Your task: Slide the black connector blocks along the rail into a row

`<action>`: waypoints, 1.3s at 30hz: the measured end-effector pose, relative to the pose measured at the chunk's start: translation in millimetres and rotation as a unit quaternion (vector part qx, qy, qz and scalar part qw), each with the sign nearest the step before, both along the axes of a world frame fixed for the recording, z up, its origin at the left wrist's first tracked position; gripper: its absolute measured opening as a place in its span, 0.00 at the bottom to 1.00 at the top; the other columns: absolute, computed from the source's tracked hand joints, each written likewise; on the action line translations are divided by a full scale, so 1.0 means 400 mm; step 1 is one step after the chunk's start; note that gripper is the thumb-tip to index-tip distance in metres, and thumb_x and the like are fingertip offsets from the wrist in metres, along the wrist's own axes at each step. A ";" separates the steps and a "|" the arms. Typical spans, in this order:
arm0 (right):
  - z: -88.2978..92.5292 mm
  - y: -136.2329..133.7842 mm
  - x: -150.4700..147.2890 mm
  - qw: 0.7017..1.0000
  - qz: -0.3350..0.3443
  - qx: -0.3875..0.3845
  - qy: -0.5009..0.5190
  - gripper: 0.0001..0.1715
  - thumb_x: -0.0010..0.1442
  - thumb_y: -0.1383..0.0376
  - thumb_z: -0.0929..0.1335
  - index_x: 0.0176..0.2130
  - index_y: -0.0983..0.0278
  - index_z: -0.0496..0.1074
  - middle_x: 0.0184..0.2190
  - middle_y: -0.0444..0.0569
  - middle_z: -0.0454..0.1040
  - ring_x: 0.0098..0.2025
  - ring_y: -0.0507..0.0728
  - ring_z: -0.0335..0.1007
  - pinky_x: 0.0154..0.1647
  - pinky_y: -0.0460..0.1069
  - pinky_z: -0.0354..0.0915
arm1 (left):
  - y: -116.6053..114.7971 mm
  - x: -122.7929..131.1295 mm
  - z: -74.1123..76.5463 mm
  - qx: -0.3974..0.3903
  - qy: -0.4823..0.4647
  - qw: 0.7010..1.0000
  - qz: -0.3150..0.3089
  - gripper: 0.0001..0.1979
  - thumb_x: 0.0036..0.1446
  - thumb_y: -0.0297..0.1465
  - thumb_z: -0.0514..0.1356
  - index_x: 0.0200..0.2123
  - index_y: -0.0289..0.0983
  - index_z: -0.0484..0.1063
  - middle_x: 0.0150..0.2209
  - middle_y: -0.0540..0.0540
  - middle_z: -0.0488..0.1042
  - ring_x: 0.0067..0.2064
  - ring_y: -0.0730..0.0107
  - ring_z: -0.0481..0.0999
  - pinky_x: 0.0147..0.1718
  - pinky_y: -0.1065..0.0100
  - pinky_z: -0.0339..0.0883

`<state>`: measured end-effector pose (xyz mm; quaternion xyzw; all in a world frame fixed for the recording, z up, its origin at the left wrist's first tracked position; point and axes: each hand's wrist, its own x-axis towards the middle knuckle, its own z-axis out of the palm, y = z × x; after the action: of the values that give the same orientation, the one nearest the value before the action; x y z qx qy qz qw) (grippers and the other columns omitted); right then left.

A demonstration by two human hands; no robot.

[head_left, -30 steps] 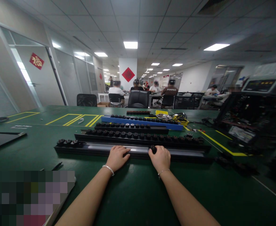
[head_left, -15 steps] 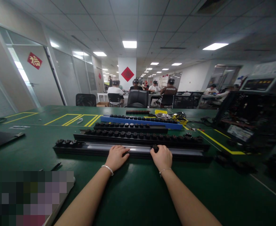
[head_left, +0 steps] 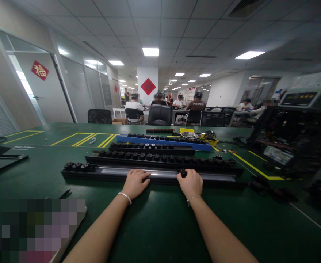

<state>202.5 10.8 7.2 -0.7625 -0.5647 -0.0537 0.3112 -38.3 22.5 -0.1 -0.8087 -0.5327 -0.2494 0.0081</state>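
Down at the bottom left of the frame, a pixelated item [head_left: 53,228] lies on the green table [head_left: 155,226], and two bare forearms stretch up from the lower edge. The left hand [head_left: 136,182] wears a pale bracelet [head_left: 125,196], and it's laid across the front black rail [head_left: 100,178] at the centre, thumb a little apart from the fingers; whether it grips or only rests there, I can't tell. Just right of centre, the right hand [head_left: 191,182], with a thin bracelet [head_left: 193,197], has a small black part [head_left: 183,172] pinched between thumb and fingers, right over that rail! The hand itself hides some of the part. A shiny strip [head_left: 163,175] runs along the rail between the hands and out past both, and three black pieces [head_left: 76,166] sit in a row at its left end.

Just behind comes a second black rail [head_left: 160,164], lined with small dark pieces, then a shorter black rail [head_left: 182,151], then a blue rail [head_left: 163,143]. Past those, right of centre, there's a metal dish [head_left: 190,135] near a yellow tray [head_left: 187,130], while a dark machine [head_left: 283,135] fills the right edge.

Beyond the table, a black chair [head_left: 160,115] stands mid-frame, with a person in white [head_left: 134,106] seated to its left, a person in brown [head_left: 196,106] to its right, and a red diamond sign [head_left: 148,86] on the column above.
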 end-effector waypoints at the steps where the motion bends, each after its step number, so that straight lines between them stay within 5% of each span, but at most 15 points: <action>1: 0.000 0.000 0.001 1.000 0.000 0.001 0.000 0.18 0.53 0.57 0.62 0.37 0.66 0.73 0.35 0.53 0.72 0.42 0.59 0.65 0.47 0.52 0.53 | -0.001 0.000 0.001 -0.001 0.000 1.000 0.001 0.15 0.56 0.39 0.55 0.45 0.47 0.74 0.44 0.47 0.76 0.49 0.61 0.69 0.51 0.56 0.56; 39: -0.006 -0.001 0.061 1.000 0.001 0.002 -0.020 0.17 0.53 0.58 0.62 0.35 0.66 0.72 0.34 0.52 0.72 0.41 0.58 0.65 0.45 0.51 0.54 | 0.000 0.000 0.001 0.001 0.013 1.000 0.007 0.15 0.56 0.38 0.55 0.45 0.47 0.74 0.44 0.47 0.76 0.50 0.62 0.69 0.51 0.56 0.55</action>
<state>227.0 10.3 4.6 -0.7599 -0.5715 -0.0696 0.3017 -38.1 22.4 0.4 -0.8080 -0.5382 -0.2391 0.0182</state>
